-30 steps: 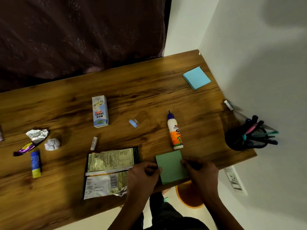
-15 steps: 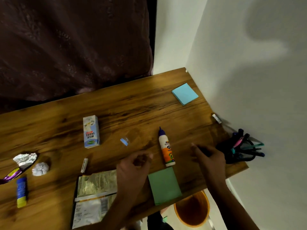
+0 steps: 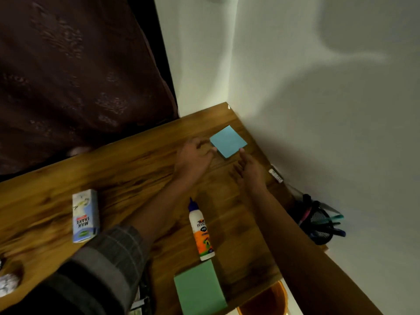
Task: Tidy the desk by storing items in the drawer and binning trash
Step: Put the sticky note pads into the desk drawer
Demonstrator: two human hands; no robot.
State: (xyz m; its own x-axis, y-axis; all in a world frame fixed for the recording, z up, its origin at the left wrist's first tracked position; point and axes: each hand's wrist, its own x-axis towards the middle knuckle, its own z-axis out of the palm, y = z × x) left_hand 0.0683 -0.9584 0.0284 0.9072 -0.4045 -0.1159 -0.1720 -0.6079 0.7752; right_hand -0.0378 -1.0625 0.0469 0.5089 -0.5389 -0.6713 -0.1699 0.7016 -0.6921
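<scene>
A wooden bench [image 3: 127, 169] with dark grain fills a dim room's corner. Pale walls [image 3: 318, 110] meet just beyond the fingers, soft shadows falling across the right-hand one. A dark patterned curtain [image 3: 75, 71] hangs behind the bench, left of the fingers.

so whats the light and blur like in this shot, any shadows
Head view: dim, warm light; a big soft shadow falls across the wall; the hands and milkshake carton look slightly motion-blurred; wide-angle lens bends the desk edges.
</scene>
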